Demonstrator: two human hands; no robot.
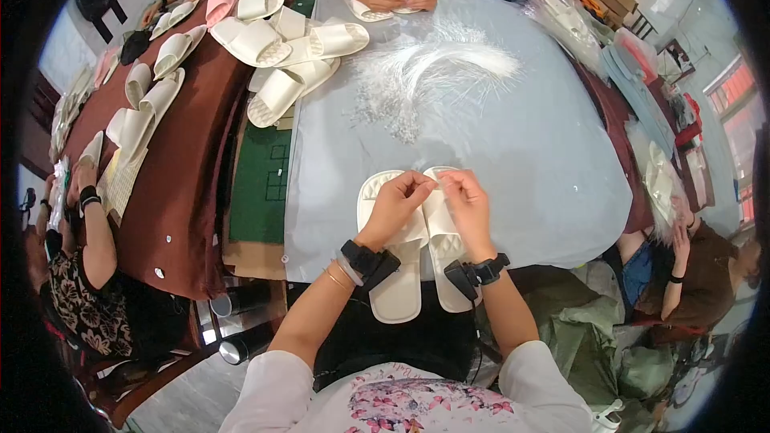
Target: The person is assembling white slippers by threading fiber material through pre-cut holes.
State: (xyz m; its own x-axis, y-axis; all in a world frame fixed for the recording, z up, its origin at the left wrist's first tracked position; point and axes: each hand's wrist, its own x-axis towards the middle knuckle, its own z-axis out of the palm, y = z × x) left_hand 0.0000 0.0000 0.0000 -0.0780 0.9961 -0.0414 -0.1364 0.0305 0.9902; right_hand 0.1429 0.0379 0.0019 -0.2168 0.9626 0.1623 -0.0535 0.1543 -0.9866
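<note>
A pair of cream slippers lies side by side at the near table edge, heels towards me: the left slipper [396,281] and the right slipper [446,250]. My left hand [395,210] is above the left slipper's strap, thumb and forefinger pinched together. Close beside it, my right hand [468,210] is pinched in the same way above the right slipper. The fingertips of both hands almost meet between the slipper toes; whatever they hold is too fine to make out. Farther off on the table, a loose bundle of thin, clear-white plastic strands [449,64] is spread out.
The table has a pale grey cover [545,192]. Several cream slippers [277,96] and a pink one [225,0] are piled at its far left. More slippers stand on a brown-covered table [188,184]. Other people work at the far side, left and right; plastic-bagged slippers [659,180] are at right.
</note>
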